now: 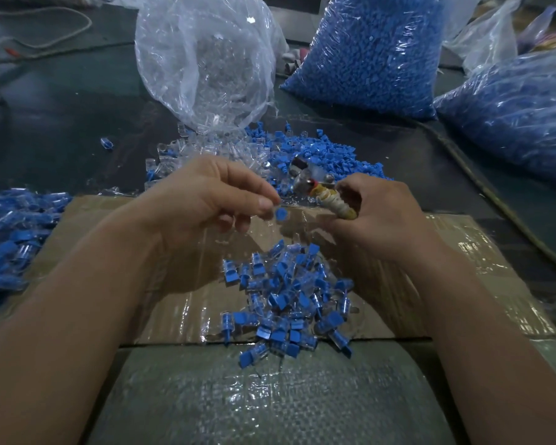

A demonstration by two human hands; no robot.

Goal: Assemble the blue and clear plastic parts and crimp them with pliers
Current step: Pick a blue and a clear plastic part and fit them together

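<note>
Blue plastic part point(282, 214) is pinched between thumb and forefinger of the left hand point(206, 200), held above a taped cardboard sheet point(180, 316) on the bench point(61, 107). The right hand point(382, 216) grips band-wrapped pliers point(331, 200) just beside it, over a heap of assembled pieces point(289, 297).

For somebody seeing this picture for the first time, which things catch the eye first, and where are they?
The two hands in the middle: the left hand pinches a small blue part, the right hand grips pliers with wrapped handles. Just below them lies a heap of assembled blue and clear pieces on taped cardboard. Big bags of blue parts stand at the upper right.
</note>
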